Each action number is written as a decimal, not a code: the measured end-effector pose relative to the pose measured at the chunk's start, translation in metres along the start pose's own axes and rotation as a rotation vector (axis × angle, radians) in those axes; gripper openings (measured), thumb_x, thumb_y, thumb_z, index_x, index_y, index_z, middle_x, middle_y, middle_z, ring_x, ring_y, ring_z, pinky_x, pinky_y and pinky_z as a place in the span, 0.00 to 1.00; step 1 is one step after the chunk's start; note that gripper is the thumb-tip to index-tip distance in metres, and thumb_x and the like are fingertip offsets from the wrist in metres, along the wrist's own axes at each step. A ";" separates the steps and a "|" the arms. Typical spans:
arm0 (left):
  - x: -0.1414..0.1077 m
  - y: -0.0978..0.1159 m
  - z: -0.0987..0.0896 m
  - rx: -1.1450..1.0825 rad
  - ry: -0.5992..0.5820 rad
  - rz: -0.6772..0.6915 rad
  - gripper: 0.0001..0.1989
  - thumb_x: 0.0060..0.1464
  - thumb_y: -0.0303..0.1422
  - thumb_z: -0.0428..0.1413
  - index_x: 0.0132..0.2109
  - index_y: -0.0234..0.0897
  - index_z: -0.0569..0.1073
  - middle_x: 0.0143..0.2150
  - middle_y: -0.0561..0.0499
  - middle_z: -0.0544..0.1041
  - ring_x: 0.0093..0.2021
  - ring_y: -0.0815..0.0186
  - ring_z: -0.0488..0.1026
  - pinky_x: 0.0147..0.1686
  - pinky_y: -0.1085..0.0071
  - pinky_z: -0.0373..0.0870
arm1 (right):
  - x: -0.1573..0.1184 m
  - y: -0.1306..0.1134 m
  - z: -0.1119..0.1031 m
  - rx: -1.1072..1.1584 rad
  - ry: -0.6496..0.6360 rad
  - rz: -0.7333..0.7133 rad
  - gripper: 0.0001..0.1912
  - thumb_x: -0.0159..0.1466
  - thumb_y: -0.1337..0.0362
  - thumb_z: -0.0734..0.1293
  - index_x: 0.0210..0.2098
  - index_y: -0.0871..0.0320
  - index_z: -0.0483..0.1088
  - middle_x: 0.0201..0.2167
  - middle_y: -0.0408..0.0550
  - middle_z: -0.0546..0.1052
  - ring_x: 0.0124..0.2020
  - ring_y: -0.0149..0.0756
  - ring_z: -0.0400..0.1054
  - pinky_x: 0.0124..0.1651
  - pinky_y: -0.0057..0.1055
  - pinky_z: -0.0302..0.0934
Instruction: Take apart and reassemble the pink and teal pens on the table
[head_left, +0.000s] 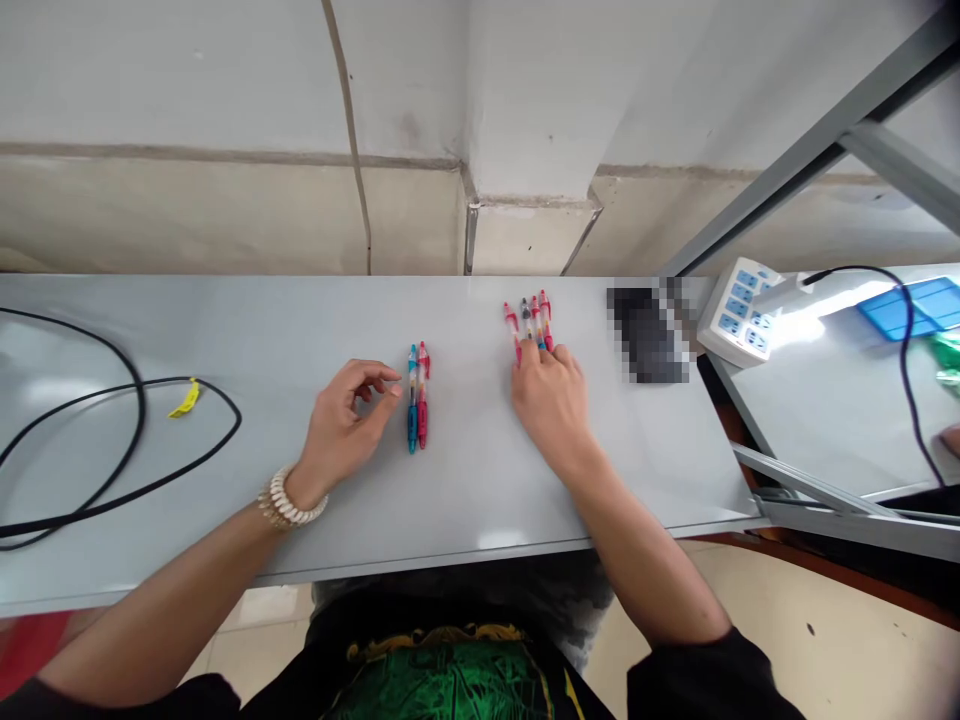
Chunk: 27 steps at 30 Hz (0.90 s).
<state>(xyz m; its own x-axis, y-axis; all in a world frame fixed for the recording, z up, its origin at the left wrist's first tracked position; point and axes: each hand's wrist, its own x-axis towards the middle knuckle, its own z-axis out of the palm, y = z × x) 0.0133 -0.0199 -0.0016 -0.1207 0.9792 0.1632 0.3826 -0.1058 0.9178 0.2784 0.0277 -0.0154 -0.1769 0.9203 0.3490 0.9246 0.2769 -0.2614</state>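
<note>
On the grey table, a blue pen and a red pen lie side by side, upright in the view. Just left of them is my left hand, its thumb and forefinger apart, with nothing between them. Farther right lies a group of several pens, red ones and one with a dark clip. My right hand rests over their lower ends, fingers bent down onto them; the fingertips are partly hidden, so which pen they hold is unclear.
A black cable with a yellow tag loops over the table's left side. At the right lie a blurred dark object and a white power strip by a metal frame. A blue tray is beyond.
</note>
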 end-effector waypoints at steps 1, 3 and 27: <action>0.000 0.000 0.002 0.007 -0.022 0.010 0.07 0.58 0.37 0.65 0.42 0.41 0.82 0.43 0.47 0.78 0.39 0.61 0.70 0.39 0.66 0.66 | -0.001 0.000 0.000 -0.003 0.047 -0.001 0.12 0.69 0.73 0.60 0.48 0.61 0.73 0.24 0.55 0.74 0.38 0.50 0.65 0.42 0.43 0.62; -0.001 -0.002 0.004 0.053 -0.081 0.042 0.07 0.59 0.37 0.64 0.43 0.41 0.83 0.45 0.45 0.78 0.40 0.60 0.71 0.38 0.67 0.66 | -0.003 -0.005 -0.001 -0.004 0.096 -0.007 0.14 0.70 0.72 0.60 0.51 0.62 0.73 0.23 0.54 0.73 0.38 0.50 0.64 0.42 0.43 0.61; 0.001 -0.006 -0.002 0.347 -0.287 0.188 0.24 0.74 0.46 0.44 0.42 0.38 0.79 0.42 0.44 0.78 0.45 0.55 0.75 0.50 0.57 0.69 | -0.020 -0.071 0.005 0.241 -0.445 -0.261 0.10 0.74 0.64 0.62 0.48 0.57 0.74 0.40 0.50 0.79 0.37 0.38 0.70 0.34 0.33 0.53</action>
<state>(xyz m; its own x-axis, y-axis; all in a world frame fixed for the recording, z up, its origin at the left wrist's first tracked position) 0.0093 -0.0185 -0.0059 0.2184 0.9621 0.1633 0.6620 -0.2690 0.6995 0.2148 -0.0086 -0.0080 -0.5627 0.8261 0.0308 0.7373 0.5183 -0.4333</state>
